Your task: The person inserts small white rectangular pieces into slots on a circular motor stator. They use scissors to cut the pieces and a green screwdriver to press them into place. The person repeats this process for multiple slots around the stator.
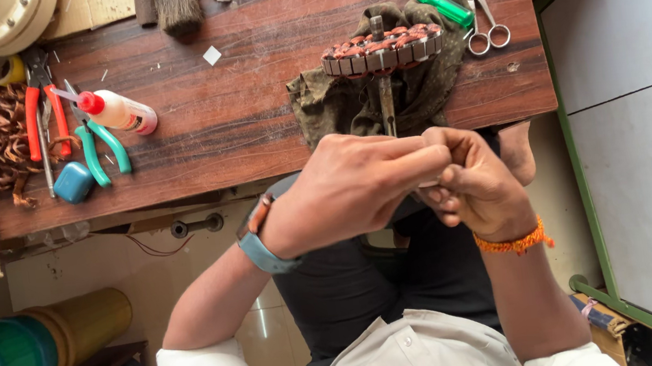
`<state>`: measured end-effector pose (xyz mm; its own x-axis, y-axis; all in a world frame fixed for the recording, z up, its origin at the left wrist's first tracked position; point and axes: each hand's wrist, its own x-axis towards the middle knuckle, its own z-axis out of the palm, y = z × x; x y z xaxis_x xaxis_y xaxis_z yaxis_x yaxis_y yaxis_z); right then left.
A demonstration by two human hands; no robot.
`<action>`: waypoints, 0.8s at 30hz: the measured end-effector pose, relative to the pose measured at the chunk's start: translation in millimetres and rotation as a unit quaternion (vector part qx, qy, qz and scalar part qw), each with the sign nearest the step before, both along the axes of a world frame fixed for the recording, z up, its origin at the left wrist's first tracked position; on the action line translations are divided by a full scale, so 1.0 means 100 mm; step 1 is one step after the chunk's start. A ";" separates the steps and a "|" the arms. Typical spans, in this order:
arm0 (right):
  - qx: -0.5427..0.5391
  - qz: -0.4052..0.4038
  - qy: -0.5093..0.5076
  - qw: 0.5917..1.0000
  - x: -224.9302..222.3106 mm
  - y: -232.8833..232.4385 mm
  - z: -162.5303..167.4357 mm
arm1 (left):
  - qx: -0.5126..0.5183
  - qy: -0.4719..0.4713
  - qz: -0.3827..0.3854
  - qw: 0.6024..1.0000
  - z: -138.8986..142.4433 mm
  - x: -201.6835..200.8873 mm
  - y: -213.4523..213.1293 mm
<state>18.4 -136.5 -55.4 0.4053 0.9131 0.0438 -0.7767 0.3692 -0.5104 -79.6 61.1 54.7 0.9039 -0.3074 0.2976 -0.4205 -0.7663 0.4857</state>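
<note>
Together, left hand (352, 192) and right hand (478, 186) — fingers pinched shut on something hidden — near stator (382, 48).

My left hand (348, 193) sits at the middle of the frame, fingers curled into a loose fist, its knuckles turned toward the upper right. My right hand (478, 186) meets it just to the right, fingertips pressed together against the left ones in a tight pinch grip. Both forearms rise from the lower edge, bare below rolled white sleeves, wrists bent inward toward each other.
</note>
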 end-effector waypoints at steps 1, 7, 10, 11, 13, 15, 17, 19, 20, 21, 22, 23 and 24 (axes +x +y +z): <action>0.023 0.002 -0.004 1.000 0.06 0.03 0.02 | 0.007 -0.029 0.012 0.999 0.02 0.02 -0.03; -0.064 -0.289 -0.246 0.923 0.27 0.21 0.26 | -0.015 -0.129 0.070 0.989 0.05 0.23 0.24; -0.163 -0.392 -0.353 0.834 0.37 0.35 0.33 | 0.037 -0.142 0.065 0.987 -0.06 0.38 0.53; -0.179 -0.418 -0.408 0.792 0.41 0.40 0.34 | 0.060 -0.135 0.067 0.987 -0.11 0.43 0.60; -0.210 -0.465 -0.507 0.695 0.46 0.47 0.34 | 0.042 -0.108 0.050 0.992 -0.23 0.57 0.68; -0.176 -0.496 -0.586 0.616 0.50 0.53 0.30 | 0.015 -0.084 0.038 0.996 -0.36 0.68 0.69; -0.151 -0.509 -0.642 0.553 0.55 0.56 0.24 | -0.024 -0.060 0.031 0.997 -0.48 0.76 0.68; -0.137 -0.512 -0.675 0.513 0.60 0.58 0.18 | -0.073 -0.055 0.033 0.995 -0.56 0.79 0.70; -0.128 -0.514 -0.691 0.492 0.63 0.57 0.16 | -0.098 -0.052 0.034 0.993 -0.58 0.79 0.71; -0.117 -0.515 -0.706 0.471 0.66 0.57 0.14 | -0.104 -0.053 0.032 0.993 -0.61 0.78 0.71; -0.105 -0.516 -0.722 0.450 0.68 0.57 0.12 | -0.109 -0.054 0.031 0.992 -0.62 0.77 0.72; -0.097 -0.521 -0.724 0.443 0.70 0.57 0.10 | -0.113 -0.056 0.029 0.992 -0.63 0.77 0.74; -0.087 -0.525 -0.726 0.436 0.72 0.58 0.08 | -0.146 -0.050 0.013 0.988 -0.62 0.76 0.75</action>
<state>90.1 -78.9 -47.2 0.2647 0.2988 0.9169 0.9615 -0.0092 -0.2746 -3.3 136.4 -7.8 0.8719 -0.1726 0.4583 -0.4598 -0.6106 0.6448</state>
